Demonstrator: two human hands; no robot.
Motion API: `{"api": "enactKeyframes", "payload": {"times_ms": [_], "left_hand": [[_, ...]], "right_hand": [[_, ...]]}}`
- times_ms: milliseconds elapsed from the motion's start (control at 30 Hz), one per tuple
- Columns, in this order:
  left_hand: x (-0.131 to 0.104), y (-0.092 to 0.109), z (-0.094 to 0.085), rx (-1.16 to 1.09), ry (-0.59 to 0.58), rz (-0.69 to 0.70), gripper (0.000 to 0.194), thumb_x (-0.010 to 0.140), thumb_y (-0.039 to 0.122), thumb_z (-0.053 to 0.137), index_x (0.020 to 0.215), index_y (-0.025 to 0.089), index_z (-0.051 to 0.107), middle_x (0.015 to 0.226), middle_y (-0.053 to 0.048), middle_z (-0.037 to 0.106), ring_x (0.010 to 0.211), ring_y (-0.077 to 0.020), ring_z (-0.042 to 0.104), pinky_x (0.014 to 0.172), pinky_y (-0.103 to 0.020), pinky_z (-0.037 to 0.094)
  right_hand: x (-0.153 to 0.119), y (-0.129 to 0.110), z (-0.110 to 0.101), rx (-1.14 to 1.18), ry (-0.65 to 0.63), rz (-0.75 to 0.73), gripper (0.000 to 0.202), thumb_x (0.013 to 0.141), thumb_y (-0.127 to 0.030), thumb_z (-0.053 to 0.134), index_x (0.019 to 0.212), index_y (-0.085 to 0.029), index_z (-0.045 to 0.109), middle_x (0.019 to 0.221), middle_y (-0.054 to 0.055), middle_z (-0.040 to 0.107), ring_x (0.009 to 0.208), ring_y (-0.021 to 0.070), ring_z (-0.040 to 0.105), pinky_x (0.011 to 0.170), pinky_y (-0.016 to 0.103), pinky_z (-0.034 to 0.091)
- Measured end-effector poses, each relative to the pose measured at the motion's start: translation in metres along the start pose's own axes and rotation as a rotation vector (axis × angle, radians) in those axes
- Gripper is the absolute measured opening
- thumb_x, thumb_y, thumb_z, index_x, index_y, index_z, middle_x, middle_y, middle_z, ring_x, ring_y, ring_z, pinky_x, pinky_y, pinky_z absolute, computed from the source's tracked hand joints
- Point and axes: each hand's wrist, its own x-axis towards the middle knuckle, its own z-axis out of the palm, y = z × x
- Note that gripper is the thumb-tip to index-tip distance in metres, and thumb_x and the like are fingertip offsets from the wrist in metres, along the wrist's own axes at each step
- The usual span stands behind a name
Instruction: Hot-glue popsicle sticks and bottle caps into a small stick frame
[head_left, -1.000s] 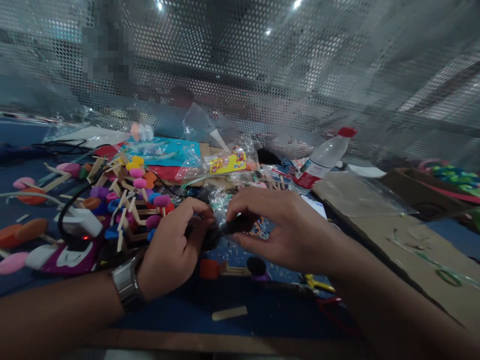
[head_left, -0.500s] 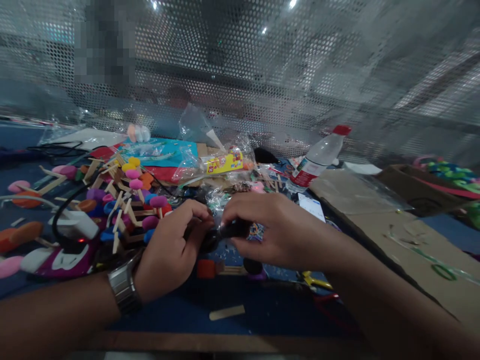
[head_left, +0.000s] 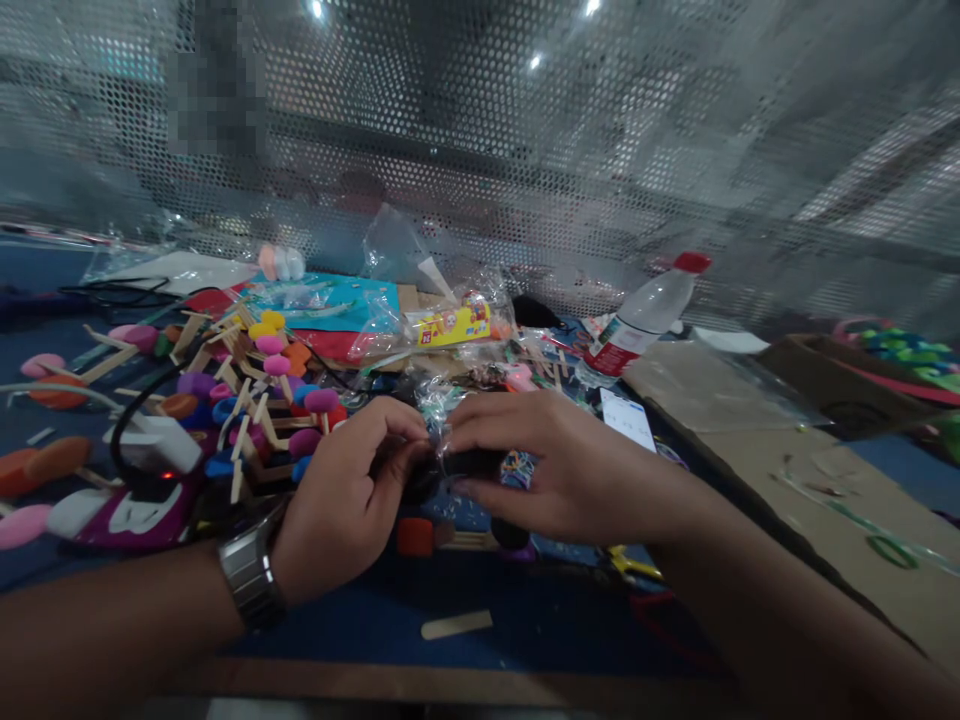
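Observation:
My left hand (head_left: 341, 495), a metal watch (head_left: 251, 568) on its wrist, is closed with thumb and fingers pinched on a small black lump (head_left: 421, 480). Close beside it my right hand (head_left: 536, 460) curls over more of the black material, thumb below and fingers above. The fingers hide most of the lump, so its exact kind cannot be made out. Just below the hands lie an orange block (head_left: 415, 537) on a wooden stick and a dark round piece (head_left: 510, 533). Nearer the table edge rests a loose craft stick (head_left: 456, 625).
Left of my hands is a heap of coloured clay pieces on wooden sticks (head_left: 247, 400), with a purple power strip (head_left: 142, 525) and white charger (head_left: 157, 445). A tilted plastic bottle (head_left: 637, 315), a phone (head_left: 626, 418) and yellow-handled scissors (head_left: 634, 565) lie to the right. Cardboard (head_left: 787, 500) covers the far right.
Both hands stay together at the black lump. The right fingers have shifted slightly left and spread a little over it. The whole view has moved slightly.

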Motion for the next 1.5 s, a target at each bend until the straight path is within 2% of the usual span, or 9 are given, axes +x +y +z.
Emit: {"api": "enactKeyframes", "payload": {"times_ms": [267, 500, 633, 800, 967, 1167, 1233, 1333, 1500], "left_hand": [[0.002, -0.003, 0.002, 0.055, -0.068, -0.004, 0.015, 0.095, 0.007, 0.048, 0.094, 0.021, 0.053, 0.090, -0.001, 0.065, 0.080, -0.0156, 0.061, 0.069, -0.028, 0.046], [0.001, 0.001, 0.000, 0.065, -0.075, 0.045, 0.015, 0.096, 0.007, 0.046, 0.094, 0.022, 0.051, 0.091, 0.001, 0.064, 0.081, -0.0136, 0.061, 0.072, -0.026, 0.046], [0.002, 0.000, 0.000, 0.065, -0.027, 0.026, 0.016, 0.095, 0.007, 0.046, 0.095, 0.022, 0.051, 0.091, 0.001, 0.063, 0.080, -0.0137, 0.061, 0.069, -0.025, 0.046], [0.002, 0.001, 0.000, 0.040, 0.021, -0.021, 0.013, 0.097, 0.012, 0.048, 0.089, 0.022, 0.050, 0.091, 0.000, 0.064, 0.082, -0.0140, 0.063, 0.070, -0.025, 0.049], [0.002, 0.002, -0.001, 0.048, 0.029, -0.059, 0.013, 0.095, 0.010, 0.049, 0.094, 0.022, 0.054, 0.091, 0.000, 0.066, 0.084, -0.0132, 0.064, 0.074, -0.024, 0.051], [0.002, 0.000, 0.000, -0.008, 0.032, -0.138, 0.008, 0.097, 0.015, 0.051, 0.098, 0.021, 0.057, 0.090, 0.000, 0.065, 0.079, -0.0137, 0.064, 0.071, -0.026, 0.052], [0.002, -0.001, 0.000, -0.035, 0.031, -0.139, 0.007, 0.097, 0.016, 0.051, 0.097, 0.021, 0.056, 0.090, 0.000, 0.064, 0.079, -0.0132, 0.063, 0.071, -0.026, 0.052], [0.001, -0.001, 0.001, -0.027, 0.024, -0.101, 0.009, 0.097, 0.015, 0.051, 0.092, 0.021, 0.053, 0.091, 0.000, 0.064, 0.081, -0.0134, 0.062, 0.072, -0.026, 0.051], [0.002, 0.001, 0.002, -0.008, 0.037, -0.069, 0.010, 0.096, 0.013, 0.051, 0.091, 0.021, 0.053, 0.093, -0.001, 0.064, 0.084, -0.0134, 0.063, 0.074, -0.026, 0.051]], "right_hand": [[0.003, 0.002, 0.005, -0.018, -0.080, 0.076, 0.018, 0.088, -0.005, 0.062, 0.096, -0.017, 0.072, 0.094, 0.006, 0.071, 0.088, 0.0182, 0.067, 0.079, 0.029, 0.049], [-0.002, 0.006, -0.012, 0.267, -0.134, 0.155, 0.008, 0.090, -0.014, 0.066, 0.095, -0.018, 0.070, 0.095, 0.005, 0.073, 0.088, 0.0166, 0.067, 0.079, 0.029, 0.053], [-0.007, 0.013, -0.015, 0.584, -0.001, 0.274, 0.011, 0.092, -0.024, 0.066, 0.100, -0.016, 0.068, 0.091, 0.005, 0.071, 0.074, 0.0141, 0.067, 0.067, 0.026, 0.055], [-0.007, 0.013, -0.008, 0.788, 0.148, 0.240, 0.034, 0.079, -0.018, 0.079, 0.107, -0.019, 0.061, 0.106, 0.006, 0.070, 0.082, 0.0154, 0.071, 0.072, 0.028, 0.059], [-0.002, 0.006, 0.007, 0.638, 0.285, 0.123, 0.037, 0.073, -0.015, 0.085, 0.094, -0.022, 0.055, 0.105, 0.004, 0.073, 0.089, 0.0162, 0.072, 0.078, 0.029, 0.059], [0.000, 0.003, 0.010, 0.347, 0.329, 0.143, 0.027, 0.078, -0.015, 0.081, 0.084, -0.021, 0.055, 0.087, 0.002, 0.075, 0.081, 0.0168, 0.073, 0.076, 0.029, 0.057], [-0.002, 0.004, 0.006, 0.285, 0.307, 0.161, 0.023, 0.080, -0.014, 0.078, 0.085, -0.021, 0.057, 0.085, 0.001, 0.072, 0.078, 0.0155, 0.070, 0.073, 0.028, 0.055], [-0.004, 0.004, -0.001, 0.304, 0.130, 0.186, 0.016, 0.083, -0.011, 0.071, 0.090, -0.019, 0.059, 0.086, 0.001, 0.067, 0.077, 0.0140, 0.064, 0.071, 0.027, 0.053], [-0.007, 0.004, -0.006, 0.660, 0.026, 0.202, 0.027, 0.078, -0.012, 0.075, 0.093, -0.019, 0.054, 0.084, 0.000, 0.063, 0.075, 0.0132, 0.063, 0.070, 0.027, 0.055]]}}
